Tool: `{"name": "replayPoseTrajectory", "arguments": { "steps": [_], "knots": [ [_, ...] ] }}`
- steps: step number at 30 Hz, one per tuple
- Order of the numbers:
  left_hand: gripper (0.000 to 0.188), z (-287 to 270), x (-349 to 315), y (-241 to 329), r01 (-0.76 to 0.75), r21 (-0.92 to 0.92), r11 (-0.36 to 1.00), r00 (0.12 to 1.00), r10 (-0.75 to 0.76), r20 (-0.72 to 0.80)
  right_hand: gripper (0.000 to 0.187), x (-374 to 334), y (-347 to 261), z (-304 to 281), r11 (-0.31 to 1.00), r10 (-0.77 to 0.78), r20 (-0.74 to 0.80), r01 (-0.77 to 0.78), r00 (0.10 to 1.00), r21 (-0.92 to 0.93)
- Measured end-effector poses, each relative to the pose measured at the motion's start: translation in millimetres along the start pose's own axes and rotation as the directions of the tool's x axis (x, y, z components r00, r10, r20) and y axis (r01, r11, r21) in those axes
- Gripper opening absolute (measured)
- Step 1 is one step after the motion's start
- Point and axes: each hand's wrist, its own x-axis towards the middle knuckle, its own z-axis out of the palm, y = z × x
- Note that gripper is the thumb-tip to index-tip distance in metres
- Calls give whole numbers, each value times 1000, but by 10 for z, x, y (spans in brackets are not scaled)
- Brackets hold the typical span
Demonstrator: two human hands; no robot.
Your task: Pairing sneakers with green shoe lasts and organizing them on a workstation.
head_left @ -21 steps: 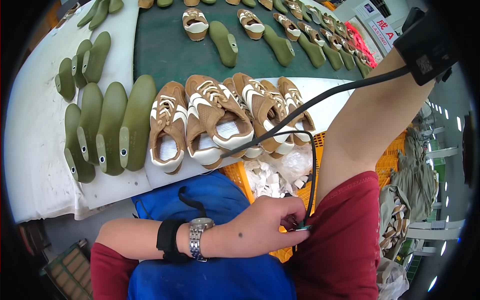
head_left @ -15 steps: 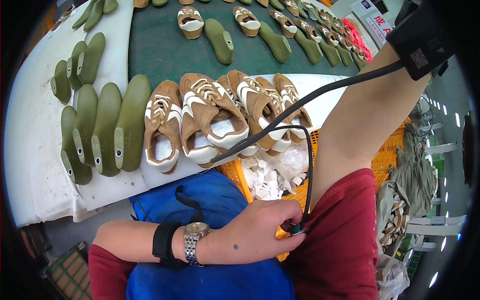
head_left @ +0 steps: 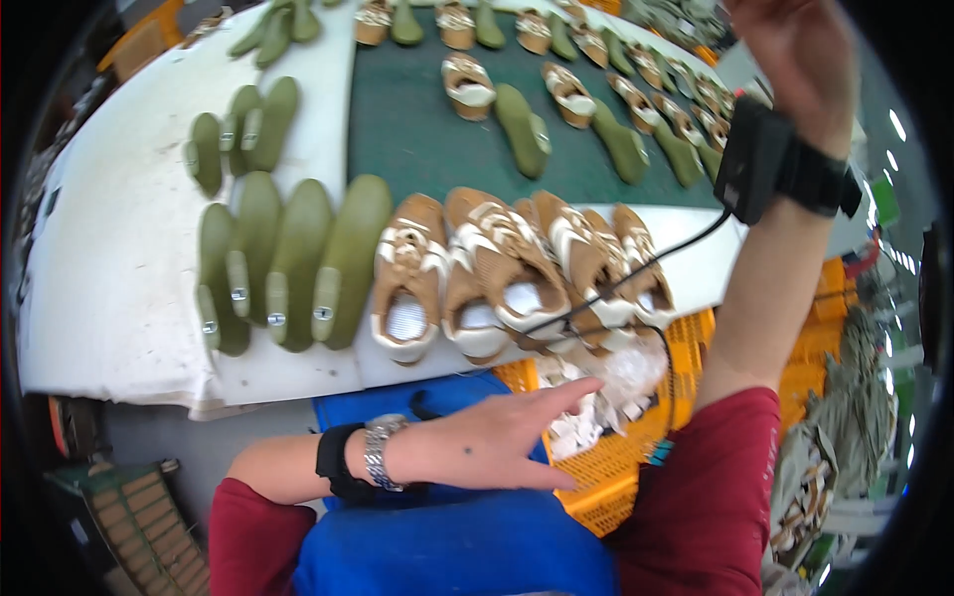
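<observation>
My left hand reaches across my lap, its thumb and fingers apart and nothing in it. A steel watch and a black strap are on that wrist. My right hand is raised at the upper right, blurred and cut off by the picture's edge, so its fingers do not show clearly. A black box is strapped to the right wrist. From it a black cable runs down past brown and white sneakers at the table's near edge. Green shoe lasts stand left of the sneakers.
An orange crate holding white scraps and clear plastic sits below the table edge. On the white table, a green mat bears rows of sneakers and lasts. A blue apron covers my lap.
My left hand has let go of the thin cable by my right sleeve, and its fingers have spread. My right hand has come into view at the top. The view has shifted left.
</observation>
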Motion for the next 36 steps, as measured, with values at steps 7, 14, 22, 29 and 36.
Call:
{"name": "replayPoseTrajectory", "arguments": {
  "steps": [7,14,22,29,36],
  "knots": [
    [45,-992,-1495,-168,414,212,885,603,-92,-792,33,100,805,219,123,777,228,214,586,-969],
    [41,-1325,-2976,-811,882,246,402,203,147,-968,36,623,1904,958,231,848,357,333,391,-914],
    [52,-1203,-2440,-1089,688,256,680,177,185,-967,38,961,3696,2158,508,706,316,-143,634,-849],
    [38,-1336,-2220,-1222,772,267,577,152,241,-959,38,635,4536,2570,348,655,55,-236,754,-907],
    [41,-1341,-2252,-1092,800,246,548,170,186,-968,35,935,4656,2520,282,615,-30,-256,788,-925]
  ]
}}
